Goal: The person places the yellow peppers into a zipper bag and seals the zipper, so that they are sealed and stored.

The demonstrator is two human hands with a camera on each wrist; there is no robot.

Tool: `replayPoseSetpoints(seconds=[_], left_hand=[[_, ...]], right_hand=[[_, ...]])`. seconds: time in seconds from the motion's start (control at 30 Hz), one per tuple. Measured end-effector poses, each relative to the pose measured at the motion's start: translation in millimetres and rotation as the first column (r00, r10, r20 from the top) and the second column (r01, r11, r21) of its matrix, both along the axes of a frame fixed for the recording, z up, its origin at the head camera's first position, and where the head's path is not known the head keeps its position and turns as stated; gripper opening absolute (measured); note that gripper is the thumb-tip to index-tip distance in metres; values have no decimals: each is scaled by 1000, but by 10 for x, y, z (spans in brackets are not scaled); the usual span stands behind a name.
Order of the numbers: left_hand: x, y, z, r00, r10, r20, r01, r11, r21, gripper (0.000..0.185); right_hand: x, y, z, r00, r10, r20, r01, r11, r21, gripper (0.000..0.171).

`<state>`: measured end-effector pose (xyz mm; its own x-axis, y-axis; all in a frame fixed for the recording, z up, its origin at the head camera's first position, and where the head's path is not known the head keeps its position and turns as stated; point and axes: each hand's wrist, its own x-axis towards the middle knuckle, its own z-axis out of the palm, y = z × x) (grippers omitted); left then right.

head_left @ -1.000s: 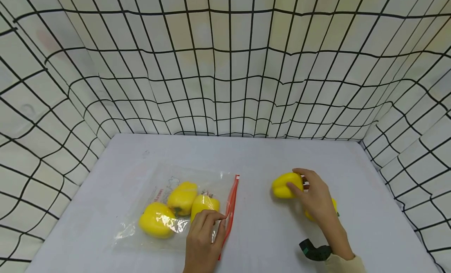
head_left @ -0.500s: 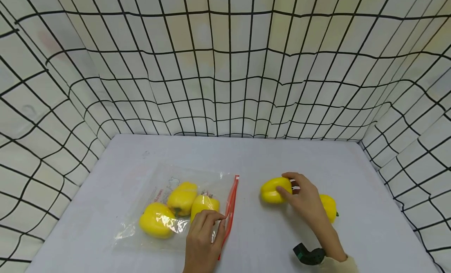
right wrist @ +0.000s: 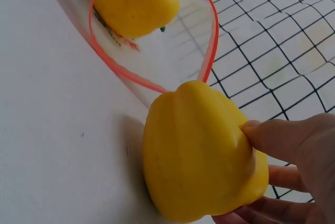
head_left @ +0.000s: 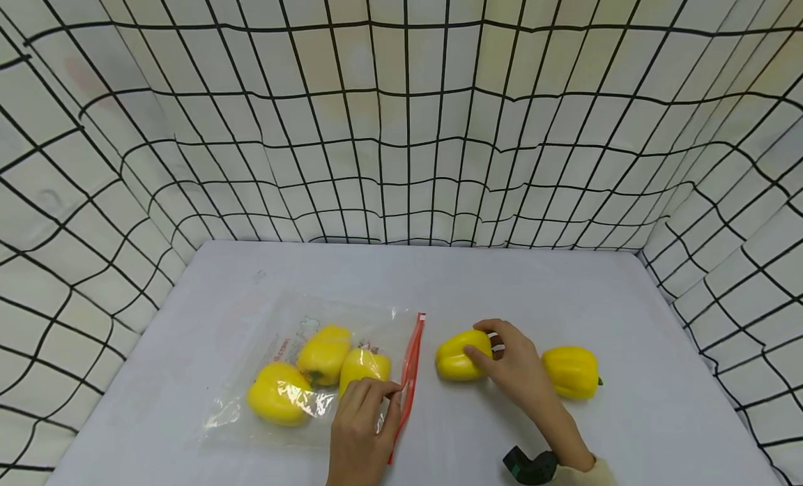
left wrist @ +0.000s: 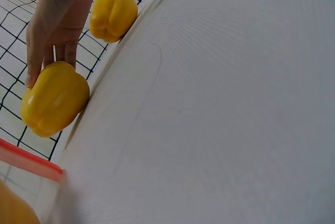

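My right hand (head_left: 516,364) grips a yellow bell pepper (head_left: 461,357) by its right end, thumb on the near side. In the right wrist view, this pepper (right wrist: 201,153) overlaps the red-edged mouth of a clear zip bag (right wrist: 213,41), which gapes open. Three more yellow peppers lie inside the bag, one (head_left: 279,394) at the left, one (head_left: 325,353) at the back, and one (head_left: 365,367) nearest the mouth. My left hand (head_left: 364,427) pinches the bag's upper edge beside the red zip strip (head_left: 410,364). Part of the nearest pepper is hidden behind that hand.
Another yellow pepper (head_left: 571,372) lies on the white table (head_left: 652,430), right of my right hand. A dark wrist camera (head_left: 530,466) sits at my right wrist. Black netting (head_left: 408,144) over white walls surrounds the table at the back and sides.
My right hand has carried its pepper leftward and slightly nearer, close to the bag's mouth. The pepper left behind at the right has come fully into sight. My left hand stays in place.
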<state>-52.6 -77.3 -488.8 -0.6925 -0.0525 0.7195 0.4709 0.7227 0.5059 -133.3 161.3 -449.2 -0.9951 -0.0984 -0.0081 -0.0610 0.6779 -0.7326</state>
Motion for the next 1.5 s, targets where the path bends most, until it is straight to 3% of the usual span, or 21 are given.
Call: replayPoseSetpoints(seconds=[0.2, 0.4, 0.83, 1.0, 1.2, 1.5], left_hand=[[27, -2, 8, 999, 3, 34, -3, 1000, 5, 5], [40, 0, 24, 999, 1, 46, -2, 1000, 8, 22], [29, -8, 18, 1000, -15, -25, 16, 1000, 13, 20], [18, -11, 13, 997, -24, -69, 25, 1000, 12, 18], [22, -10, 26, 998, -22, -56, 23, 1000, 10, 17], [11, -7, 19, 997, -30, -70, 30, 1000, 6, 20]], right_hand=[[29, -90, 13, 999, -4, 33, 5, 1000, -19, 45], [73, -190, -1, 999, -9, 35, 10, 1000, -21, 43], [112, -290, -10, 998, -19, 64, 25, 995, -99, 38], [105, -233, -5, 991, 77, 113, -56, 982, -179, 44], [109, -134, 34, 952, 248, 177, -204, 950, -236, 65], [109, -100, 26, 946, 316, 71, -306, 944, -127, 71]])
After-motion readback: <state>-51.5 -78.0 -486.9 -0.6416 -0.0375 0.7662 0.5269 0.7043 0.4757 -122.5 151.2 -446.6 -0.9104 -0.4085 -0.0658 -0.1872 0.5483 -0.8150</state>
